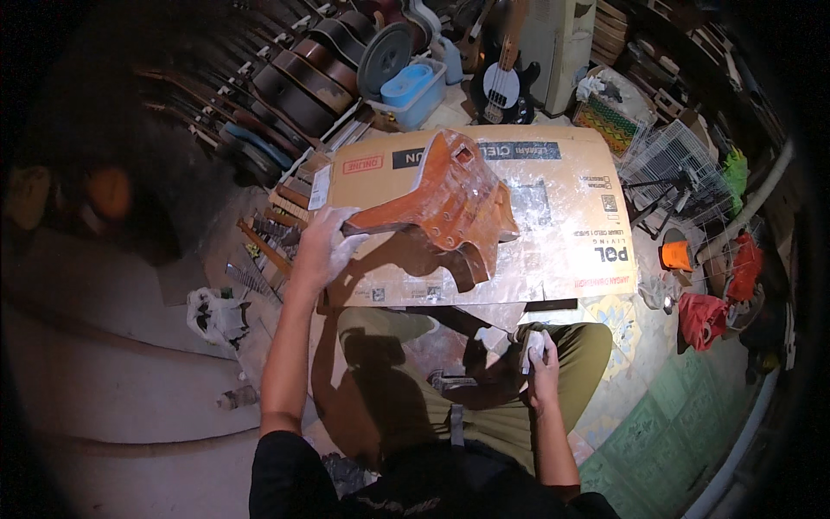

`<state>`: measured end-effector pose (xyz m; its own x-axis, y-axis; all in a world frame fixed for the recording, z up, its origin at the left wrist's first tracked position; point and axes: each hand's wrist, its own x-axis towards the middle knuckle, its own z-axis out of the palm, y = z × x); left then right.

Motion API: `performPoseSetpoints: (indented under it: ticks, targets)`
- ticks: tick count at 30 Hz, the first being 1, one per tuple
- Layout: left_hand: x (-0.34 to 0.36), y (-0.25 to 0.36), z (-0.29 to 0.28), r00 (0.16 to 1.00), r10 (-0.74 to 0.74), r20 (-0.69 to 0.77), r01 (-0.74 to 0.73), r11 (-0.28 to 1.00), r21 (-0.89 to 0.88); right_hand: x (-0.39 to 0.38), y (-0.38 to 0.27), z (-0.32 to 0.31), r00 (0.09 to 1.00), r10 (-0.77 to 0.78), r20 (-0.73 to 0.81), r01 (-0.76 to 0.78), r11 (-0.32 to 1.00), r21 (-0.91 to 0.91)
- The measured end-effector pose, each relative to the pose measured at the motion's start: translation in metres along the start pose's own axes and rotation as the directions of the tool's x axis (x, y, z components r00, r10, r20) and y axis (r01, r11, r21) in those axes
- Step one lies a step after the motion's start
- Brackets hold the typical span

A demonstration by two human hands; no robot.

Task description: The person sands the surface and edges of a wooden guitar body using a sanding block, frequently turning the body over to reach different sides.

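My left hand, pale with dust, is closed round the narrow end of a reddish-brown wooden electric guitar body. White dust lies over parts of the wood, and holes and a cut-out show in its face. It is held tilted over a dusty cardboard sheet, its shadow falling on the card; whether its lower edge touches I cannot tell. Near my right knee, my right hand is closed on a small pale, dusty block. Part of the block is hidden by the fingers.
Several guitars stand in a row at the far left. A blue plastic tub and a dark bass guitar are behind the cardboard. To the right are a wire cage, an orange pot and a red bag. A white plastic bag lies left.
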<state>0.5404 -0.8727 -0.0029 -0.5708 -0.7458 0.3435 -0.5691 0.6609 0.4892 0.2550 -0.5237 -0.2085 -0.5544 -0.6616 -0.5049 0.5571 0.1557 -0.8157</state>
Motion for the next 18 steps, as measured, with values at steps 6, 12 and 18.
performPoseSetpoints:
  ticks: [6,12,18]
  targets:
    - [0.024,0.085,0.011,0.974,0.221,-0.059,-0.224,0.973,-0.063,-0.017,-0.007,-0.006,0.998,-0.048,-0.034,0.048,0.999,-0.013]
    - [0.033,0.142,0.045,0.931,0.287,-0.225,-0.331,0.924,-0.193,-0.015,0.006,-0.022,1.0,-0.017,-0.019,0.02,0.99,0.138]
    - [0.043,0.195,0.087,0.919,0.248,-0.307,-0.356,0.858,-0.37,-0.022,-0.003,-0.01,1.0,-0.009,-0.005,0.009,0.994,0.106]
